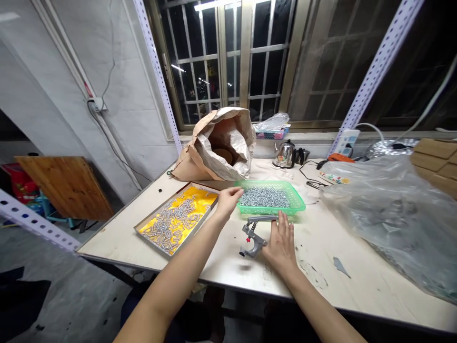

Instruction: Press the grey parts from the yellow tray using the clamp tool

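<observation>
My left hand (228,202) is at the left rim of a green plastic basket (300,205), thumb and fingers pinched together. Whatever they hold, if anything, is too small to make out. Inside the basket lie many small silvery metal pins (266,196). My right hand (281,245) is around the handle end of a grey metal hand tool (255,240), just in front of the basket. The tool has a spring, a small red part and a curved jaw on its left side. Its far end is hidden behind my fingers.
A shallow tray (143,225) with yellow lining and loose metal pieces (167,226) lies to the left. Behind stand an open paper sack (189,159) and a kettle (285,155). A large clear plastic bag (396,214) covers the right; a grey scrap (341,267) lies nearby.
</observation>
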Available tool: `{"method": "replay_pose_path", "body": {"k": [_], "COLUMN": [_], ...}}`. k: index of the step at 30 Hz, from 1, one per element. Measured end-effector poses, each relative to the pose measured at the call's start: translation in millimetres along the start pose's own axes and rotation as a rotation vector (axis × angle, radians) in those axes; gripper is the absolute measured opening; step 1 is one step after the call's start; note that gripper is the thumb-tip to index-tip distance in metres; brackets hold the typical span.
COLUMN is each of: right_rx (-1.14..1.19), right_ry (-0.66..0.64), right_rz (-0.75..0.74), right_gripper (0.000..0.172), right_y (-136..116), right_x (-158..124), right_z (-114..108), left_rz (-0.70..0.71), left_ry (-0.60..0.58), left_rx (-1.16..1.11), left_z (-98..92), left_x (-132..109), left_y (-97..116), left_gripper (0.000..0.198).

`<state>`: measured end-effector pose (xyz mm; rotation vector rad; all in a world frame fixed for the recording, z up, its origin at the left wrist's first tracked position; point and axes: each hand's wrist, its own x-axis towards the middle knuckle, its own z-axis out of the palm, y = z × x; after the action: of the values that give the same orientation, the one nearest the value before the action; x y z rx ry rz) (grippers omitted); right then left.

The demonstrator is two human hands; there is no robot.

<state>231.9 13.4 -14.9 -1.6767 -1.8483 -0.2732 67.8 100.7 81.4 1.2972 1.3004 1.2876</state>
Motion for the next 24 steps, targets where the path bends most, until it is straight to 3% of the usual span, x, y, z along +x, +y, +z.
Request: {"method": "replay_pose_path", "body": {"k": [3,5,10,12,14,19,24], "right_rx": [-0.034,-0.054,-0.09,-0.105,-0.118,-0.171,-0.206], "right_ry": [0.022,0.031,0.018,0.002,-0.012,-0.038,-0.062], "right_rz": [-0.058,-0.078,-0.097,-0.106,-0.119,-0.15,-0.136], "right_gripper": [0.062,0.062,0.056,0.055,0.057,0.062,0.064], "right_y": [0,3,4,2,0,0,-3], "right_x": [-3,-3,-3,-3,-3,-4,-5], "right_z": [-1,0,5,6,6,6,3], "left_rz": [0.078,0.119,0.044,-0.02,-0.076,-0.127,-0.033], "left_ry": [-0.012,0.004,0.143,0.133,0.088,0.019,0.082], "left_rx": [0.273,0.481,0.825,0.881,0.923,0.957,0.927], "left_z": [16.5,6.5,-70.5,-97.4,-112.3,-116.4,-122.2], "left_x": [34,42,48,51,54,54,36], "left_y": [5,-4,-39,-49,-57,-65,-48], "left_gripper": [0.05,0.044,0.021,0.015,0.01,0.011,0.006]}}
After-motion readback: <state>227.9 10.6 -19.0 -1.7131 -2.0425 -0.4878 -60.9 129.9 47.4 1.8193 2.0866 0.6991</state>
